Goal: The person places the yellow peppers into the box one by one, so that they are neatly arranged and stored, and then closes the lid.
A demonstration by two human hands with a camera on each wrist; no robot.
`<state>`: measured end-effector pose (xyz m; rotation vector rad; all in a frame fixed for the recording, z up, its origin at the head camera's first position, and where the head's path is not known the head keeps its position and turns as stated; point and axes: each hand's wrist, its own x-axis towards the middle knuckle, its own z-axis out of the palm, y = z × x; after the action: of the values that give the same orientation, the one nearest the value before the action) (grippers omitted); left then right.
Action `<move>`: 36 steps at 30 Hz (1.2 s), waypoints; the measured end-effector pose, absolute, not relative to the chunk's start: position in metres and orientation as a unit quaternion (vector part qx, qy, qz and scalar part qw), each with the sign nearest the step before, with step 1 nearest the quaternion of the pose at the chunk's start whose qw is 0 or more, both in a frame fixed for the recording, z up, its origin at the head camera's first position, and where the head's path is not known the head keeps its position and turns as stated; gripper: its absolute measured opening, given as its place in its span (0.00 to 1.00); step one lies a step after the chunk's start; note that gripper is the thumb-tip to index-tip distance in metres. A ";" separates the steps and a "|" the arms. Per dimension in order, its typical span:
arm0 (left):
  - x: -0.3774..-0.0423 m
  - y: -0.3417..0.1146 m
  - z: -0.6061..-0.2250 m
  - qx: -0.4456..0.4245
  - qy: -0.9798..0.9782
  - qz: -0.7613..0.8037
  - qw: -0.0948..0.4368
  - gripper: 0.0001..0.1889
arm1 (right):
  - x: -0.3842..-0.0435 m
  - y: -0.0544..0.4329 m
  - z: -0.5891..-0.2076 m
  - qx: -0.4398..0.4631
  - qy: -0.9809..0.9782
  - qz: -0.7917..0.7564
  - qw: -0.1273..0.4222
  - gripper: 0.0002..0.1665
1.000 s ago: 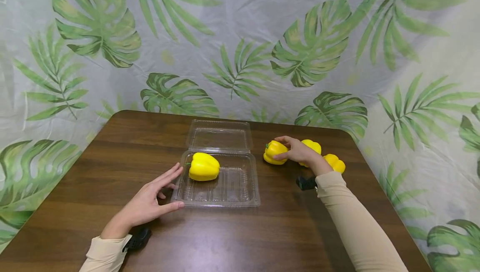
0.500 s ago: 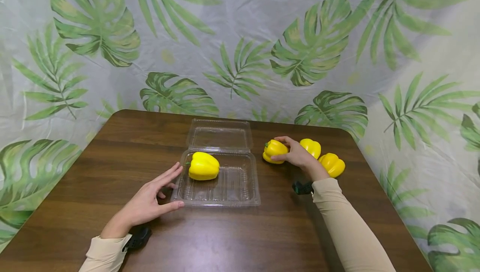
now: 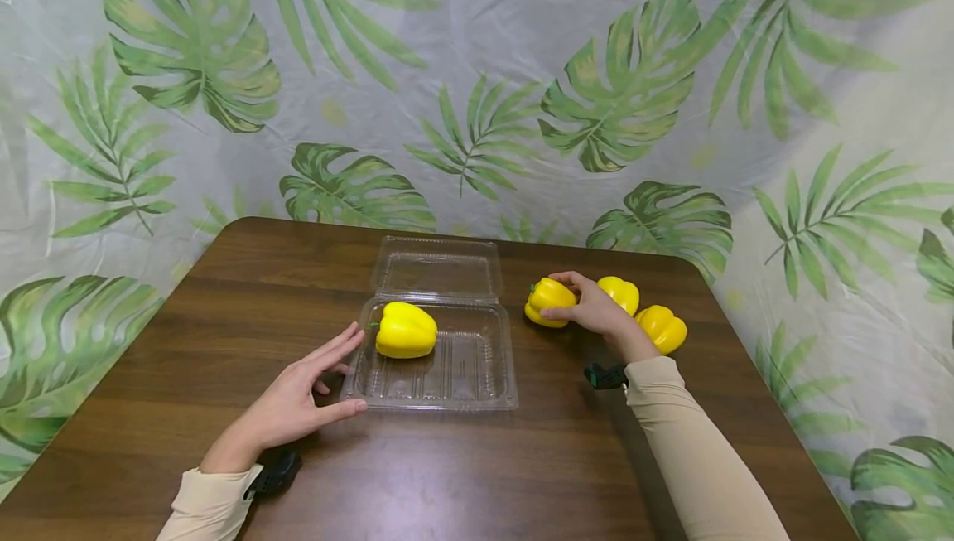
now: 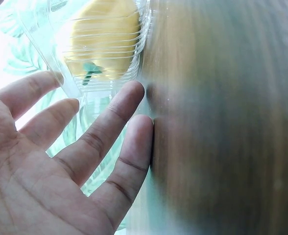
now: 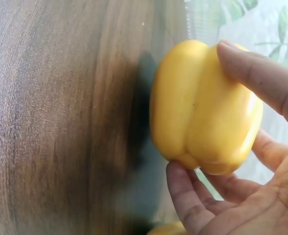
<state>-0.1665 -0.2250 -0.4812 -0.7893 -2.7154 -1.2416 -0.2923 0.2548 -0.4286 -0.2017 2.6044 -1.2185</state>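
A yellow bell pepper (image 3: 549,303) is held in my right hand (image 3: 596,309). In the right wrist view the thumb presses one side of that pepper and curled fingers support its end; whether it touches the table I cannot tell. Another yellow bell pepper (image 3: 406,331) lies on its side in the left part of a clear plastic clamshell container (image 3: 477,375), its green stem pointing left. My left hand (image 3: 286,404) is spread at the container's left edge. In the left wrist view its fingers (image 4: 117,110) are nearly straight, with fingertips at the container wall.
Two more yellow bell peppers, a rear one (image 3: 619,294) and a nearer one (image 3: 662,329), lie behind and beside my right wrist. The container's lid (image 3: 436,268) is folded back flat towards the rear of the brown wooden table (image 3: 477,475). A leaf-patterned cloth (image 3: 477,69) hangs behind.
My right wrist and forearm have shifted a little to the left, uncovering more of the two peppers behind. The gripped pepper has barely moved. My left hand and the container stay put.
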 end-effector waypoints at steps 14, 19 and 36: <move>-0.167 -0.225 -0.481 -0.254 -0.879 -0.403 0.024 0.47 | -0.285 0.253 -0.410 -0.104 0.904 -0.399 0.116 0.46; -0.167 -0.225 -0.481 -0.255 -0.879 -0.403 0.025 0.47 | -0.282 0.249 -0.402 -0.122 0.898 -0.405 0.118 0.45; -0.167 -0.225 -0.481 -0.256 -0.879 -0.400 0.032 0.47 | -0.271 0.233 -0.374 -0.161 0.894 -0.398 0.132 0.44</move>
<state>-0.1670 -0.2252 -0.4811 -0.7876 -2.7085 -1.2329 -0.2713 0.2328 -0.3739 -0.4661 2.5941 -1.1538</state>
